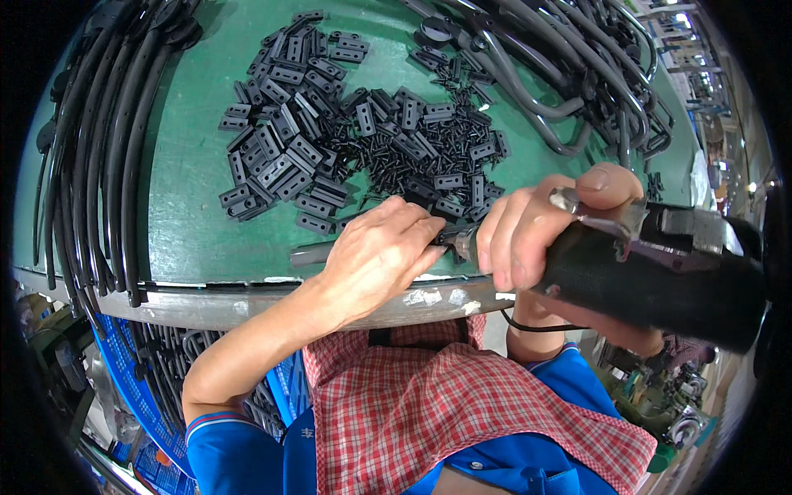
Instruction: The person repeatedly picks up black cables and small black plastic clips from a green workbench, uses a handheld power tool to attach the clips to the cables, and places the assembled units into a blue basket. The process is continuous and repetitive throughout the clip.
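My left hand [381,252] is closed over a dark metal tube [310,254] near the front edge of the table; one flattened end sticks out to the left of the palm. In my right hand [528,235] is a black power screwdriver [660,285], held level, its nose [464,241] pointing left. The tip meets the work beside my left fingertips, but the contact is hidden. Just beyond my hands lie a heap of small black screws [429,157] and a pile of black slotted plastic blocks [289,148].
Long black tubes [111,157] lie along the left side of the green tabletop [186,165]. Bent black tube frames [569,74] are stacked at the far right. Below the worn metal table edge [247,307], a blue basket [136,384] holds more tubes. A cable [540,328] hangs by my right forearm.
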The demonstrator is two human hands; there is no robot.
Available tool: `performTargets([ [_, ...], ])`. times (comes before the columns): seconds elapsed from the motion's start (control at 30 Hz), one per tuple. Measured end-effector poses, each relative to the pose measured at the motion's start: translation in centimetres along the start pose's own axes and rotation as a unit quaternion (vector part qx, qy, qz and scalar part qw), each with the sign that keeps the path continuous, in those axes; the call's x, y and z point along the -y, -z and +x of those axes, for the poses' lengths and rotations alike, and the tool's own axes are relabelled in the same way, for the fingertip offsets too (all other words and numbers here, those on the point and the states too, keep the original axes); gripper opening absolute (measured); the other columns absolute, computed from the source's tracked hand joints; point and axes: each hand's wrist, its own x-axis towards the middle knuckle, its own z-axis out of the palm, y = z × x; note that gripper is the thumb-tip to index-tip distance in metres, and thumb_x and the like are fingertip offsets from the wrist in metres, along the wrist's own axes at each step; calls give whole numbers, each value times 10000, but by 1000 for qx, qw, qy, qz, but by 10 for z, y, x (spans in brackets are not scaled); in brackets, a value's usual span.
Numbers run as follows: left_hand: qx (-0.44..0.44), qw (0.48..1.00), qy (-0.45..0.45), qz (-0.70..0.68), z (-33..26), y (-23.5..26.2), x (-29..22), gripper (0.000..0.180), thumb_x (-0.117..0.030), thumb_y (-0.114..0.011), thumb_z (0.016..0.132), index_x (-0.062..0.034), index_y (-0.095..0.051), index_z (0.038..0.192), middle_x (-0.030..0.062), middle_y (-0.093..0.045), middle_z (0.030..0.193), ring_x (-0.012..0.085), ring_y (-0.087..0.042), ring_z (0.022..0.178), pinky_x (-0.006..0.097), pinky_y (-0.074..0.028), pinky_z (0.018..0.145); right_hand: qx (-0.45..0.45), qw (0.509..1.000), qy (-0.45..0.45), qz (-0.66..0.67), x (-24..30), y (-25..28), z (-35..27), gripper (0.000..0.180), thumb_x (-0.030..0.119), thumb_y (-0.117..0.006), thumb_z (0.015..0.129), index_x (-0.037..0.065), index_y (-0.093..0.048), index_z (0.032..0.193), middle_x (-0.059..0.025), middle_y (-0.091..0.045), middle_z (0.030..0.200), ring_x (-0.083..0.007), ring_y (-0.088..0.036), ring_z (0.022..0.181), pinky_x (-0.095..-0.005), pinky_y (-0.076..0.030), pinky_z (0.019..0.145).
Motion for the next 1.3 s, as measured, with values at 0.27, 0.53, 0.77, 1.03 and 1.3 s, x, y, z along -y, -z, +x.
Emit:
performTargets([
  [0.27,-9,999,-31,-1,-2,-1,5,289,-145,-688,767,40,-653,986,145,-641,904,298,-599,857,383,-507,756,22,991,19,134,-4,11,8,557,258,-687,810,-138,-464,1134,-171,-584,686,-218,-586,568,-321,-481,543],
  [0.53,-17,997,-60,34,0,-1,2,260,-148,-691,770,13,-653,972,126,-637,894,285,-597,831,380,-506,733,54,979,23,195,-14,20,16,780,600,-542,822,-58,-473,1235,-89,-579,719,-168,-572,562,-301,-473,505],
  [0.77,4,994,-64,91,4,1,-7,395,-203,-676,790,-13,-600,1127,117,-624,891,284,-586,826,388,-484,728,-143,940,88,295,25,44,-64,861,687,-508,833,46,-375,1392,-38,-463,651,-155,-467,499,-310,-395,469],
  [1.03,50,982,-91,158,3,6,-24,495,-66,-603,774,-69,-518,1261,117,-592,972,286,-605,858,370,-540,705,-322,911,76,247,33,73,-174,671,536,-510,907,27,-420,1335,-34,-404,682,-137,-382,500,-290,-334,456],
  [1.3,-298,914,45,273,-38,182,-23,406,55,-598,804,-27,-607,1201,149,-623,1203,261,-607,1090,348,-495,895,-392,868,135,274,31,109,-209,589,446,-495,945,-6,-381,1307,-15,-343,680,-108,-332,519,-261,-320,459],
])
